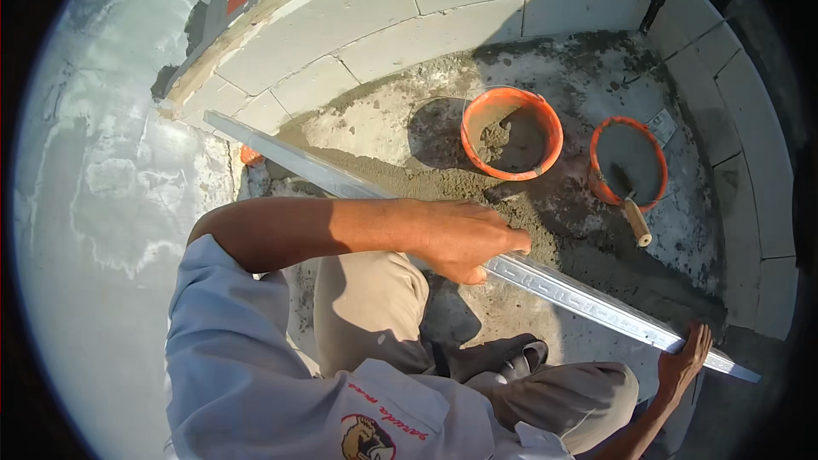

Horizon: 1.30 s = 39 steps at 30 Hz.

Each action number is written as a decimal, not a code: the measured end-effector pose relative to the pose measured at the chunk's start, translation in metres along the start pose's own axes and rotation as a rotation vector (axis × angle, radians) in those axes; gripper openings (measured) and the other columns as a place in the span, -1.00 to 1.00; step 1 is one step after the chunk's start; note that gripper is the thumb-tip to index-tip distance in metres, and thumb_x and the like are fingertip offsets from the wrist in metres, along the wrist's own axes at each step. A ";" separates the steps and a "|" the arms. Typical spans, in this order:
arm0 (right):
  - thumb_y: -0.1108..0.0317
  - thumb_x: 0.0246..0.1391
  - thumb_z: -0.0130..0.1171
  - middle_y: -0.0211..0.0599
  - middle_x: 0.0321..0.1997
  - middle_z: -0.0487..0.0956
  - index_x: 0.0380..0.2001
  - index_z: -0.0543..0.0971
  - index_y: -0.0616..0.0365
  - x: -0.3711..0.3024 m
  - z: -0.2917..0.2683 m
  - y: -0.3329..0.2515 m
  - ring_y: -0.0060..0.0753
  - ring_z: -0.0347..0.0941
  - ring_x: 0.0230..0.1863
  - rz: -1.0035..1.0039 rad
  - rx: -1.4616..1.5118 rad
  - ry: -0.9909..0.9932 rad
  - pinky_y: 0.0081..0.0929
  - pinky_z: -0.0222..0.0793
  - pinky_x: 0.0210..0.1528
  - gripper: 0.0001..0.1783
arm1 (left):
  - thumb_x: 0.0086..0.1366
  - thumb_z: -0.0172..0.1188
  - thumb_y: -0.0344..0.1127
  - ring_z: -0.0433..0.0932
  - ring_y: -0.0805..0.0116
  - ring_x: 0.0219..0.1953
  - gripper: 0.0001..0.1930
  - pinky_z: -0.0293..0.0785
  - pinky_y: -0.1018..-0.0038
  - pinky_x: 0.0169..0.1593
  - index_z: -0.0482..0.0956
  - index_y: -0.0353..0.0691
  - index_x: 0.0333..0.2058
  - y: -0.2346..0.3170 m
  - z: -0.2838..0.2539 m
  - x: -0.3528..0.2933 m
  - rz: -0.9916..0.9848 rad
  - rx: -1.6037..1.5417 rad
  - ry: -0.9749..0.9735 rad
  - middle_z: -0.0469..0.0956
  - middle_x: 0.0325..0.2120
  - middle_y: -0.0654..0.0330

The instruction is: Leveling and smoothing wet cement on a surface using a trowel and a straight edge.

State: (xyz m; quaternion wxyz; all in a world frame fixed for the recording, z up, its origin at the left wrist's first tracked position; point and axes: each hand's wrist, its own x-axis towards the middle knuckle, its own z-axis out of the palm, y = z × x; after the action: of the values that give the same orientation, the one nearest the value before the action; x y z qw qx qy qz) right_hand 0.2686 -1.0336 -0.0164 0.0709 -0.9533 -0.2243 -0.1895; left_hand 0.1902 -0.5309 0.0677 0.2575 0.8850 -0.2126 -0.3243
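A long, silvery metal channel (pixel 596 296) runs slantwise across the picture, from the block wall at the upper left to the lower right. My left hand (pixel 469 243) is closed around its middle, the forearm lying across it. Near the channel's right end, my right hand (pixel 686 356) grips it with the fingers over the edge. Along its far side lies a band of wet grey mortar (pixel 426 181), spread on the rough floor. Whether the channel rests on the mortar or is held just above it, I cannot tell.
Beyond the channel stand an orange bucket (pixel 556 138) with some mortar inside and another orange bucket (pixel 596 181) holding grey slurry and a wooden-handled tool (pixel 636 223). Pale block walls (pixel 341 30) enclose the far and right sides. My bent knees (pixel 366 298) are close below the channel.
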 end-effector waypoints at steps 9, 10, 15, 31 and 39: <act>0.66 -0.31 0.20 0.01 -0.29 0.37 -0.34 0.43 0.27 -0.004 0.077 0.007 0.21 0.35 -0.17 -0.101 0.162 -0.360 0.05 0.28 -0.07 -0.66 | 0.06 0.38 -0.28 0.63 0.03 -0.24 -0.61 0.50 0.15 -0.12 0.64 -0.32 -0.13 -0.107 0.078 0.032 0.035 -0.319 0.040 0.66 -0.33 -0.04; 0.66 -0.31 0.22 -0.01 -0.30 0.39 -0.33 0.45 0.27 -0.007 0.088 0.008 0.19 0.36 -0.18 -0.120 0.182 -0.411 0.04 0.29 -0.07 -0.66 | 0.06 0.38 -0.28 0.63 0.03 -0.24 -0.61 0.50 0.15 -0.12 0.64 -0.32 -0.13 -0.115 0.086 0.034 0.031 -0.325 0.049 0.66 -0.33 -0.04; 0.64 -0.33 0.34 -0.01 -0.29 0.50 -0.30 0.49 0.27 -0.015 0.126 -0.022 0.19 0.44 -0.21 -0.216 0.343 -0.352 -0.02 0.35 -0.14 -0.59 | 0.10 0.46 -0.20 0.64 0.01 -0.16 -0.53 0.50 0.11 -0.03 0.61 -0.29 -0.04 -0.152 0.124 0.034 -0.126 -0.204 0.126 0.66 -0.24 -0.03; 0.38 -0.32 0.60 -0.04 -0.31 0.64 -0.28 0.64 0.31 0.001 0.186 -0.003 -0.10 0.62 -0.25 -0.026 0.421 -0.728 -0.23 0.50 -0.21 -0.53 | 0.15 0.46 -0.09 0.65 -0.04 -0.11 -0.53 0.51 0.12 -0.04 0.64 -0.28 -0.06 -0.210 0.159 0.044 -0.202 -0.196 0.162 0.67 -0.25 -0.06; -0.05 0.06 0.37 -0.19 -0.78 0.52 -0.65 0.61 0.37 0.006 0.195 0.006 -0.36 0.49 -0.71 0.058 0.671 -1.031 -0.27 0.37 -0.56 -0.41 | 0.19 0.43 -0.01 0.67 0.19 -0.29 -0.56 0.54 0.23 -0.26 0.73 -0.31 -0.19 -0.228 0.173 0.059 -0.261 -0.464 0.099 0.70 -0.33 0.02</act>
State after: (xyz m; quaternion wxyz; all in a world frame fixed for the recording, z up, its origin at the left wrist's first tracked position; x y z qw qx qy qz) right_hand 0.3404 -0.9938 -0.1940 0.2548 -0.8536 -0.2511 0.3786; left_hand 0.1607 -0.4410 -0.2083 0.4195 0.8371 -0.0038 -0.3512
